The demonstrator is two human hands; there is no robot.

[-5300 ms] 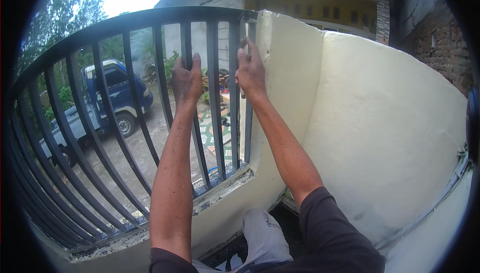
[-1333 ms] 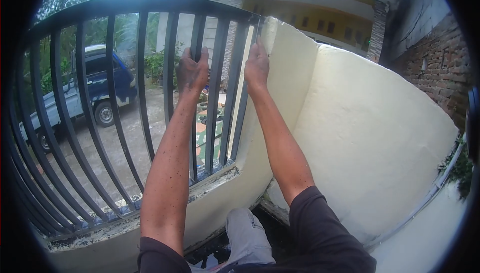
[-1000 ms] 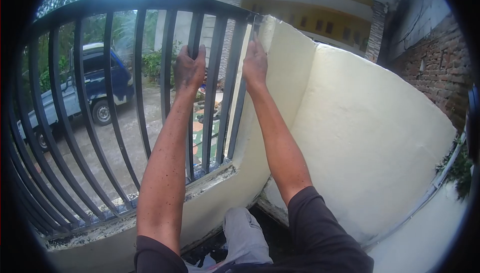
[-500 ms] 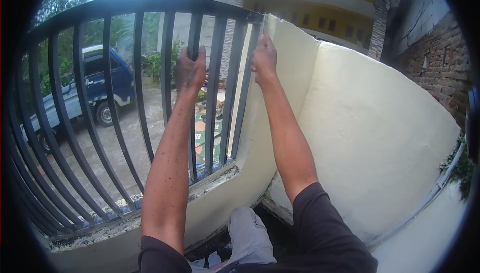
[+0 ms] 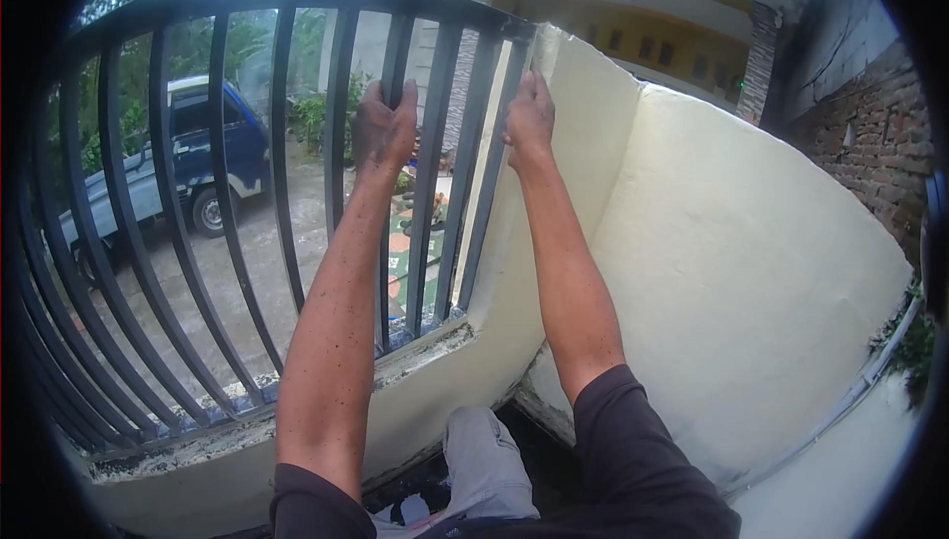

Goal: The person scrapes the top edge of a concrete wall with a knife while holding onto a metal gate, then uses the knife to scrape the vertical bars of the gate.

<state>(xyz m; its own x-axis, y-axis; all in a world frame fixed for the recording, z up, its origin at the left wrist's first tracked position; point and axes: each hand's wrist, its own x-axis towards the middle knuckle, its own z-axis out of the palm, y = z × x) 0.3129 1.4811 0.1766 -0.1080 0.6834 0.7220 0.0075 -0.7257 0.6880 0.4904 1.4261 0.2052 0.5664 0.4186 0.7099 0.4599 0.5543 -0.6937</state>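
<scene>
A dark metal railing (image 5: 282, 134) with upright bars stands on a low cream wall. My left hand (image 5: 384, 134), smudged dark, is closed around one upright bar (image 5: 398, 49) near the top rail. To its right, my right hand (image 5: 530, 122) is closed on the end post (image 5: 500, 148) of the railing, beside the cream wall (image 5: 583, 94). Both arms reach forward and up. The fingertips of both hands are partly hidden behind the metal.
Beyond the bars a blue and white truck (image 5: 213, 143) is parked on a paved yard (image 5: 247, 272). A tall cream wall (image 5: 732, 262) rises at the right, with a brick wall (image 5: 870, 143) behind. My trousered leg (image 5: 484, 460) is below.
The railing's top edge appears slightly higher and its right end further right in view. Both hands keep their grip and have shifted a little right with it.
</scene>
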